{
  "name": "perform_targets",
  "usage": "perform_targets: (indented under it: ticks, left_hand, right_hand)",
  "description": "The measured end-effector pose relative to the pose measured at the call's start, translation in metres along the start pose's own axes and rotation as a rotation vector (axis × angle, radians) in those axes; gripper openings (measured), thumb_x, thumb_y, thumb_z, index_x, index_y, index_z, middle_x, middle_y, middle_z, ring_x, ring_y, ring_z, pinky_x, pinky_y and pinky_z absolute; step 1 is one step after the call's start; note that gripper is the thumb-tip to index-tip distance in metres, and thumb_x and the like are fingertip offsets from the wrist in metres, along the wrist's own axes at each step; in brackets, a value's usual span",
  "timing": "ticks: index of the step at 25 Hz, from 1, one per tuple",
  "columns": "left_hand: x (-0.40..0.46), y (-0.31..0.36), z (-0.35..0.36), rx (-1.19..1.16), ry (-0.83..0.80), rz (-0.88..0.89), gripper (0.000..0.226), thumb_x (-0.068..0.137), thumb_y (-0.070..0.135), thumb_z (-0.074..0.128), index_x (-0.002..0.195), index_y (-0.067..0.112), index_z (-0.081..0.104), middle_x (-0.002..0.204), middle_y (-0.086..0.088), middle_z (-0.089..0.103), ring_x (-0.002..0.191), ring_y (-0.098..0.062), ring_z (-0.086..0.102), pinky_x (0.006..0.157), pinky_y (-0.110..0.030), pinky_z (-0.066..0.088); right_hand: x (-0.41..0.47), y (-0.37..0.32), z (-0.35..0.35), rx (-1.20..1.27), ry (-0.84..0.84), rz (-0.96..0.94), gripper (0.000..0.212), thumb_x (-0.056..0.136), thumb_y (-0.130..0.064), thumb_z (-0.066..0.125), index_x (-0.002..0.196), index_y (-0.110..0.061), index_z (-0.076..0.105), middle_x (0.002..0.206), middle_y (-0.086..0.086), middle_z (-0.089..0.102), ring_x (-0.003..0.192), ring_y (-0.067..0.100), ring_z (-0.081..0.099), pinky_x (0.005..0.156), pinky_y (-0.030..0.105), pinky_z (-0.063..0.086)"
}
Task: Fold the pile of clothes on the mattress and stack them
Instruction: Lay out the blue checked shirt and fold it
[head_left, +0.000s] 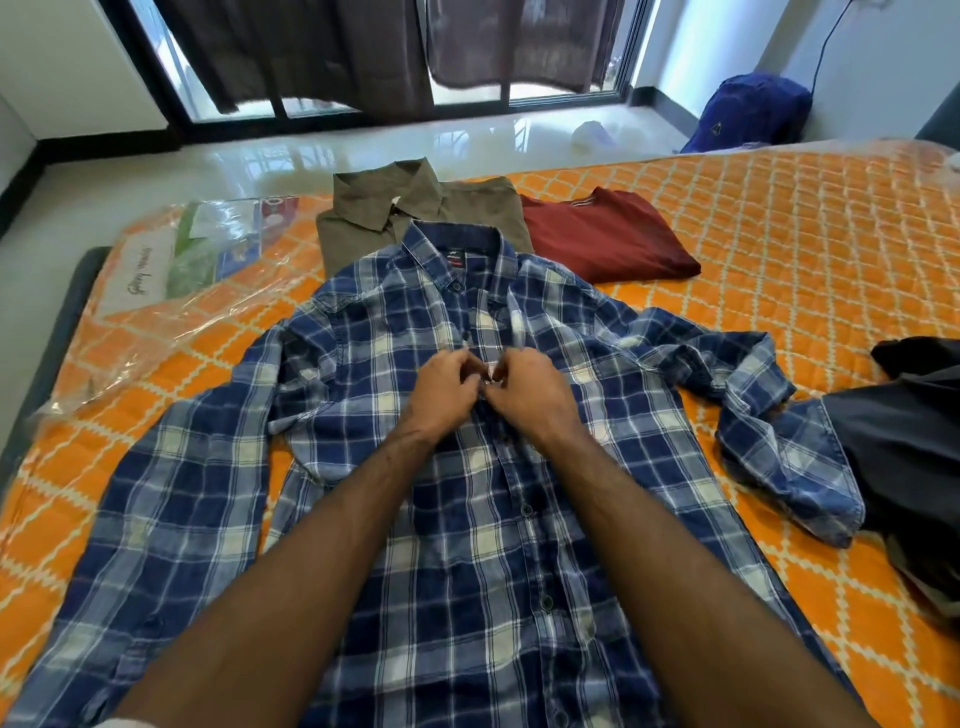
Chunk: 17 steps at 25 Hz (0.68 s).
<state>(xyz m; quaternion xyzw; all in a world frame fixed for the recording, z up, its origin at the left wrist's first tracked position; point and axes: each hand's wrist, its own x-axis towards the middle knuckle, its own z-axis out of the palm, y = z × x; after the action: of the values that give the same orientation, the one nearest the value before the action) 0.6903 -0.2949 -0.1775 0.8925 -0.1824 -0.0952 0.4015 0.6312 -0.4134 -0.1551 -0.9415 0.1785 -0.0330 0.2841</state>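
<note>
Plaid shirt (467, 493) spread flat, sleeves near mattress (779, 234) edges; both hands pinch placket.

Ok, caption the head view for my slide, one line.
Both hands, left hand and right hand, pinch the placket of a blue plaid shirt spread on the orange mattress.
</note>
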Motion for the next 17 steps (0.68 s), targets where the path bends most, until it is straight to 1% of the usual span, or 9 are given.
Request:
perform_targets:
  ticks: [2,4,7,9,10,11,13,15,17]
  left_hand:
    - [0.002,-0.007,0.006,0.0,-0.005,-0.013,0.007,0.091,0.013,0.07,0.097,0.014,0.072,0.1,-0.002,0.069,0.091,-0.012,0.065,0.086,-0.028,0.056]
    - [0.002,-0.011,0.008,-0.026,0.012,-0.009,0.009,0.087,0.017,0.077,0.092,0.014,0.071,0.089,0.002,0.068,0.079,-0.005,0.062,0.071,-0.013,0.051]
    - [0.0,-0.008,0.009,-0.071,0.014,-0.03,0.012,0.082,0.014,0.082,0.085,0.011,0.071,0.079,0.006,0.066,0.07,0.0,0.059,0.057,-0.006,0.043]
    - [-0.001,-0.005,0.005,-0.144,0.023,-0.092,0.011,0.082,0.013,0.082,0.085,0.012,0.071,0.08,0.004,0.069,0.072,-0.003,0.063,0.057,-0.007,0.044]
    - [-0.001,-0.004,0.004,-0.193,0.028,-0.123,0.011,0.083,0.013,0.081,0.086,0.012,0.071,0.081,0.003,0.071,0.073,-0.005,0.066,0.059,-0.009,0.046]
    - [-0.001,-0.003,0.003,-0.248,0.031,-0.147,0.01,0.083,0.012,0.08,0.088,0.011,0.071,0.081,0.002,0.072,0.072,-0.006,0.067,0.059,-0.012,0.048]
    - [-0.001,-0.002,0.001,-0.391,0.013,-0.201,0.007,0.086,0.007,0.077,0.09,0.009,0.072,0.079,-0.001,0.073,0.065,-0.008,0.066,0.055,-0.018,0.05]
    - [-0.003,-0.004,0.0,-0.532,-0.017,-0.256,0.005,0.089,0.003,0.073,0.092,0.006,0.071,0.078,-0.007,0.072,0.06,-0.01,0.064,0.05,-0.023,0.05]
    - [-0.006,-0.008,0.001,-0.583,-0.022,-0.274,0.006,0.091,0.001,0.07,0.096,0.002,0.072,0.082,-0.012,0.073,0.059,-0.01,0.064,0.049,-0.024,0.052]
  right_hand:
    - [-0.002,0.013,0.007,-0.094,0.013,0.075,0.025,0.089,-0.033,0.074,0.101,-0.017,0.059,0.102,0.0,0.057,0.09,0.018,0.059,0.081,0.04,0.056]
    - [-0.005,0.02,0.01,-0.05,0.044,0.101,0.029,0.087,-0.035,0.077,0.102,-0.017,0.058,0.1,-0.002,0.055,0.087,0.016,0.058,0.079,0.037,0.055]
    - [-0.007,0.021,0.008,-0.017,0.081,0.098,0.018,0.087,-0.024,0.077,0.099,-0.018,0.065,0.093,-0.004,0.064,0.08,0.013,0.063,0.075,0.036,0.059]
    - [-0.01,0.019,0.006,0.115,0.127,0.145,0.013,0.089,-0.015,0.072,0.102,-0.017,0.069,0.093,-0.004,0.07,0.08,0.011,0.066,0.075,0.032,0.059]
    - [-0.011,0.019,0.005,0.26,0.145,0.204,0.014,0.09,-0.013,0.07,0.103,-0.016,0.071,0.094,-0.004,0.072,0.081,0.012,0.067,0.074,0.03,0.059]
    - [-0.012,0.017,0.004,0.445,0.151,0.278,0.012,0.09,-0.012,0.069,0.101,-0.016,0.073,0.092,-0.003,0.073,0.082,0.013,0.07,0.074,0.031,0.06]
    - [-0.011,0.012,0.006,0.731,0.149,0.413,0.004,0.088,-0.017,0.074,0.091,-0.018,0.075,0.085,-0.001,0.076,0.081,0.018,0.074,0.076,0.041,0.063]
    - [-0.01,0.011,0.013,0.763,0.166,0.432,0.006,0.085,-0.023,0.077,0.087,-0.019,0.074,0.081,-0.001,0.076,0.079,0.019,0.074,0.073,0.041,0.063]
    - [-0.013,0.01,0.018,0.717,0.18,0.393,0.008,0.087,-0.023,0.076,0.091,-0.016,0.072,0.084,-0.002,0.074,0.078,0.015,0.072,0.065,0.024,0.059]
